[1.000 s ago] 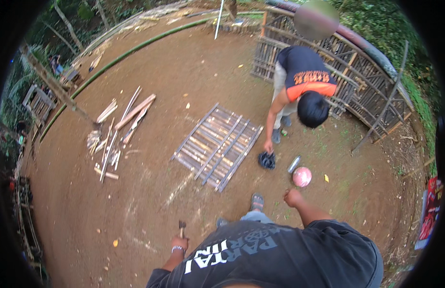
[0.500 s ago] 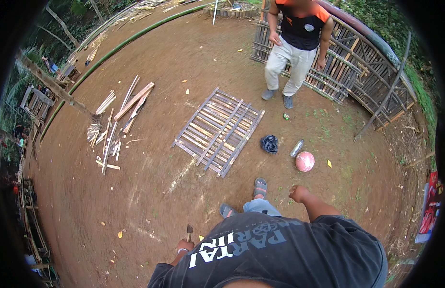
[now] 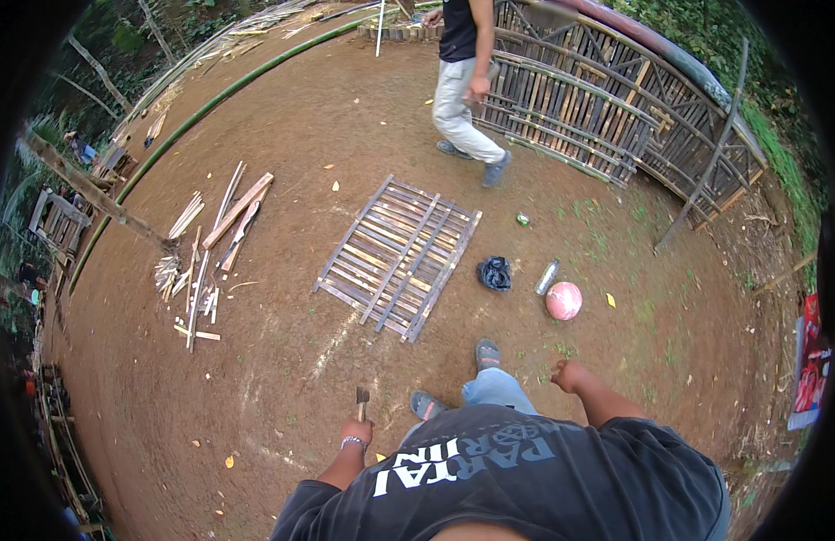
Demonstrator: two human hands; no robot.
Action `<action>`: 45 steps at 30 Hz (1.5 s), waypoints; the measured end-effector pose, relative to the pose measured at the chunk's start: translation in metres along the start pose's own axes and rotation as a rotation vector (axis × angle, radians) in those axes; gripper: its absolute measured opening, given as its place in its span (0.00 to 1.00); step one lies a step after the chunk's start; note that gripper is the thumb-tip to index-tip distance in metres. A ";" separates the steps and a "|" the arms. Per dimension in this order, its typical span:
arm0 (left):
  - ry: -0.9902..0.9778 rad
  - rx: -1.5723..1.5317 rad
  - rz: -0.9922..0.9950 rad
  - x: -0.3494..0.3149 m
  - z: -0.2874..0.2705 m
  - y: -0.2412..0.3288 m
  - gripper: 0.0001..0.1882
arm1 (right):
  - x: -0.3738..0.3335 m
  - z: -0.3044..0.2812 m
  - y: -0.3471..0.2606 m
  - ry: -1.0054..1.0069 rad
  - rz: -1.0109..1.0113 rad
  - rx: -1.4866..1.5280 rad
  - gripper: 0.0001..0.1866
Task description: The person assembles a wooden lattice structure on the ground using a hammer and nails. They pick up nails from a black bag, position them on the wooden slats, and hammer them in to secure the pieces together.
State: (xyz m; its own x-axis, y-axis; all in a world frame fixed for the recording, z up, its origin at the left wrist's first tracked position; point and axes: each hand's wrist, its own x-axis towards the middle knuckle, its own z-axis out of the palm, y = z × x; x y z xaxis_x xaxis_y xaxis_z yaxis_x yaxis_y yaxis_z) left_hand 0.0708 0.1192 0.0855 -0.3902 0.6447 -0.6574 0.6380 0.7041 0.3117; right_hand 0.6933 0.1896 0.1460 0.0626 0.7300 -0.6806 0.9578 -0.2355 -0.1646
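My left hand (image 3: 356, 433), with a bracelet at the wrist, is closed round the handle of a flat paintbrush (image 3: 362, 395), its dark end pointing away from me. Over bare ground to the right, my right hand (image 3: 570, 375) hangs with its fingers curled in; nothing shows in it. Ahead of my sandalled feet lies a slatted bamboo panel (image 3: 401, 252), flat on the soil with crosspieces on top. Right of it sit a crumpled black plastic bag (image 3: 494, 273), a clear plastic bottle (image 3: 546, 278) and a pink ball (image 3: 563, 300). Neither hand touches these.
A person (image 3: 462, 81) in a dark top and pale trousers walks beyond the panel. Bamboo fencing (image 3: 570, 108) stands at the far right, with a leaning pole (image 3: 715, 153). Loose wood strips (image 3: 201, 261) lie left. A small green can (image 3: 523, 219) lies near the bag.
My left hand has come forward with the paintbrush, away from my body. The other person has turned and stepped to the left. My view has shifted slightly.
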 end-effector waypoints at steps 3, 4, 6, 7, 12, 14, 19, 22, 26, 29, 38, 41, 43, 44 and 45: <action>0.023 -0.141 0.001 0.001 -0.004 0.031 0.23 | -0.034 -0.021 -0.024 -0.001 0.066 0.036 0.26; 0.035 -0.256 0.059 -0.010 -0.008 0.061 0.22 | -0.038 -0.021 -0.016 -0.008 0.091 0.033 0.26; 0.076 -0.476 0.152 -0.051 -0.031 0.114 0.21 | -0.041 -0.013 -0.006 -0.042 0.118 0.031 0.26; 0.136 -0.634 0.225 -0.056 -0.030 0.128 0.20 | -0.033 -0.012 -0.007 -0.059 0.052 -0.035 0.29; 0.106 -1.060 0.399 -0.070 -0.036 0.200 0.27 | -0.002 -0.044 -0.063 -0.009 -0.259 -0.063 0.31; -0.005 -1.088 0.443 -0.076 -0.032 0.235 0.28 | 0.002 -0.068 -0.107 -0.033 -0.343 0.055 0.39; -0.208 -0.983 0.470 -0.104 0.002 0.335 0.31 | -0.054 -0.159 -0.196 0.114 -0.621 0.097 0.40; -0.401 -0.838 0.539 -0.133 0.019 0.399 0.31 | -0.043 -0.164 -0.175 0.049 -0.453 0.222 0.35; -0.565 0.032 0.930 -0.134 0.053 0.422 0.30 | -0.001 -0.120 -0.050 0.157 -0.162 0.381 0.32; -0.646 0.491 0.825 -0.126 0.066 0.406 0.28 | 0.016 -0.056 0.095 0.052 0.125 0.328 0.23; -0.045 0.514 0.122 -0.020 0.024 0.335 0.28 | -0.101 0.083 0.410 -0.695 0.650 0.201 0.20; -0.046 0.260 -0.006 -0.047 0.005 0.403 0.31 | -0.130 0.089 0.409 -0.555 0.934 0.528 0.17; 0.072 0.238 0.187 -0.004 0.032 0.373 0.33 | -0.110 0.092 0.406 -0.380 0.988 0.855 0.15; 0.137 0.237 0.279 0.011 0.041 0.364 0.34 | -0.093 0.075 0.387 -0.387 0.965 0.883 0.14; 0.045 0.173 0.270 0.010 0.053 0.380 0.39 | -0.075 0.038 0.353 -0.394 0.952 0.918 0.14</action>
State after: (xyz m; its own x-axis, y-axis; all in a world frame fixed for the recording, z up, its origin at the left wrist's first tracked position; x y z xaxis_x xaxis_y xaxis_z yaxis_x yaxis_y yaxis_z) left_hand 0.3446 0.3777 0.1611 -0.2183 0.8166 -0.5344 0.8242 0.4474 0.3471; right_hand 1.0158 0.0271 0.1121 0.3529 -0.1420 -0.9248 0.0547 -0.9836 0.1719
